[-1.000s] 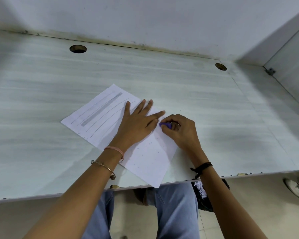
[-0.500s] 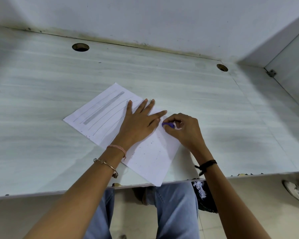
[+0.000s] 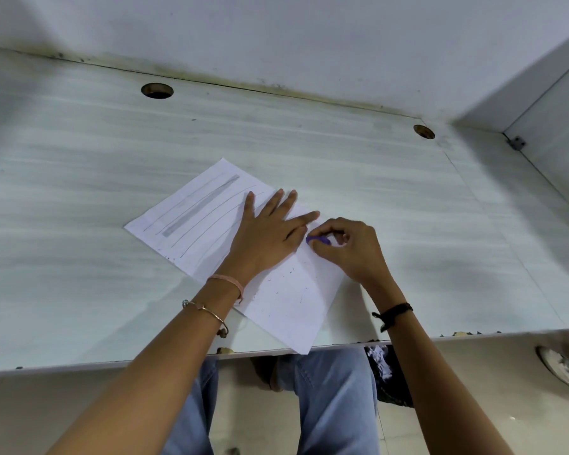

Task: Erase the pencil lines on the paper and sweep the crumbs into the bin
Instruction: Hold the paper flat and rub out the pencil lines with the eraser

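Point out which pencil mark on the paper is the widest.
The grey shaded band, on the far part of the paper beyond the left hand. It is a broad filled strip; the other marks are thin single lines.

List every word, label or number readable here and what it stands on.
None can be read.
The paper bears only pencil lines and a shaded bar.
The purple eraser shows no lettering.
The white print on the black fabric under the desk is too blurred.

Left grip (image 3: 266, 234) flat on white pencil-lined paper sheet (image 3: 296, 300); beside it, right grip (image 3: 349, 247) pinches small purple eraser (image 3: 317, 240).
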### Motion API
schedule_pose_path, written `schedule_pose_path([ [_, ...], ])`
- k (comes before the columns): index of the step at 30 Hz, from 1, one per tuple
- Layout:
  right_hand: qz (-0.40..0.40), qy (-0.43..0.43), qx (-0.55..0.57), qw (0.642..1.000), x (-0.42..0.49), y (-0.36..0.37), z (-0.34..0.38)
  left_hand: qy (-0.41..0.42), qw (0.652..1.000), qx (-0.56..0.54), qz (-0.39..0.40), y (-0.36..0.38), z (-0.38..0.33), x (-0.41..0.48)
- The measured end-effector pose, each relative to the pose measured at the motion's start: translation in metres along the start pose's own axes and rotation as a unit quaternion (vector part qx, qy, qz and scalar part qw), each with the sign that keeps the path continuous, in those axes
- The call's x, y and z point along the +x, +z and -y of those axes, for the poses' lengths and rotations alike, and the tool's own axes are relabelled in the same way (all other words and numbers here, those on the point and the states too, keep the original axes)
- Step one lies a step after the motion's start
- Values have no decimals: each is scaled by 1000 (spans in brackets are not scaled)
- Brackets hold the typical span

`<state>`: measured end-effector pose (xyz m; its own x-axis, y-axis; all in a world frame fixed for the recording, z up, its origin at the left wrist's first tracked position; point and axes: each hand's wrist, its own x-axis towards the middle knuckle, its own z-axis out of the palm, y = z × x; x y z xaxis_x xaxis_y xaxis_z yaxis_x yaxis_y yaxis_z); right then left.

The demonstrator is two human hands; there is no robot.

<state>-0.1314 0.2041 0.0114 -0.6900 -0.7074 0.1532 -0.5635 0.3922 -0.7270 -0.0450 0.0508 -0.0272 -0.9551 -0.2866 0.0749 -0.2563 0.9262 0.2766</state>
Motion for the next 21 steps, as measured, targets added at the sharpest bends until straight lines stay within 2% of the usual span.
schedule_pose_path([
  [1, 6, -3, -2, 1000, -1, 0, 1, 2, 1000, 1, -1, 0, 0, 0],
  [5, -74, 31, 7, 997, 6, -2, 0, 3, 1000, 12, -8, 2, 1, 0],
  [9, 6, -7, 1, 1000, -2, 2, 2, 3, 1000, 10, -2, 1, 0, 1],
  [13, -74, 26, 0, 997, 7, 0, -2, 6, 1000, 11, -13, 1, 0, -1],
  [17, 7, -2, 8, 1000, 0, 4, 2, 5, 1000, 10, -3, 1, 0, 0],
  [21, -92, 48, 9, 995, 9, -2, -4, 5, 1000, 6, -9, 0, 1, 0],
])
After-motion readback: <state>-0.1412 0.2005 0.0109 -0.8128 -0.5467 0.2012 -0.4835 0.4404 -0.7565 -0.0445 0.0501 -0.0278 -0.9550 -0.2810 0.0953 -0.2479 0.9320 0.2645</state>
